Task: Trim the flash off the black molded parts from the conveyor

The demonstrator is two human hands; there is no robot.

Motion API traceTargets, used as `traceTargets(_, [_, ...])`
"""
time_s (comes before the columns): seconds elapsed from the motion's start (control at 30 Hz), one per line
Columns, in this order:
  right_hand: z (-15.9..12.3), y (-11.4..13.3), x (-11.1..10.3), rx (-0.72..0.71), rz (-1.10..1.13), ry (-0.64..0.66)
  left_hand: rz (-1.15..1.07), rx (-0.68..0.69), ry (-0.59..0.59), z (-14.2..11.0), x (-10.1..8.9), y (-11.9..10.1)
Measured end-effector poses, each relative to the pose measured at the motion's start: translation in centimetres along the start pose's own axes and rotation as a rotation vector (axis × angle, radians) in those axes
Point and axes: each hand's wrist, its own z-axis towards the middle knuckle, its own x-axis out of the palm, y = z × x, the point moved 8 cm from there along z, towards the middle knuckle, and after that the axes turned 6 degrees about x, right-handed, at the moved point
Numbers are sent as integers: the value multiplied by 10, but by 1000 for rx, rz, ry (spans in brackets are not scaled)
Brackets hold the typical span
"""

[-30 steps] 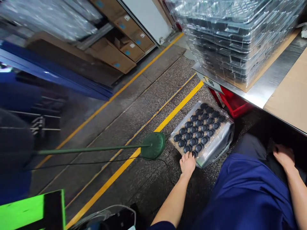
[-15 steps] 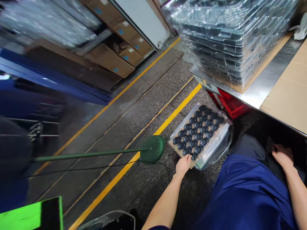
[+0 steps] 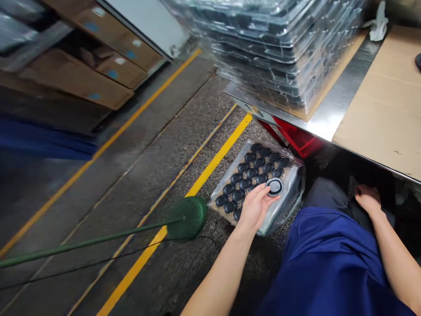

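Observation:
Raised over the tray is my left hand (image 3: 255, 206), its thumb and fingers closed on the edge of a small round speaker (image 3: 275, 187), black with a grey centre. Below it, a clear plastic tray (image 3: 215, 192) carries rows of similar black round parts (image 3: 252, 172). The tray tops a plastic-wrapped stack (image 3: 286, 199) on the floor. My right hand (image 3: 369, 198) is low by my dark trouser leg, fingers curled in. A bit of clear plastic (image 3: 352, 184) shows by its fingertips; whether they grip it is unclear.
A metal table (image 3: 348, 83) at right bears wrapped trays (image 3: 269, 52) and cardboard (image 3: 384, 105). Under it is a red frame (image 3: 301, 142). A green round base with a pole (image 3: 187, 218) stands left of the stack. Cartons (image 3: 75, 79) fill a rack at upper left.
My left hand has lifted a speaker from the tray's near corner and moved up and right with it. The view has shifted; my right hand stays by my leg.

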Motion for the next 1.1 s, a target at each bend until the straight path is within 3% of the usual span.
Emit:
traceTargets(0.13, [-2,-2,-1,21,37,-25,65,7,105,-13,43,-13])
traceTargets(0.37, [-3,-1,-2,25,78,6,-7,-126,127,-19,74,3])
traceTargets(0.67, [-7,0,-6,57,116,36,36,-193,90,-21,91,9])
traceTargets(1.1, [-6,-4,-1,72,153,55,140,-212,177,-16,96,15])
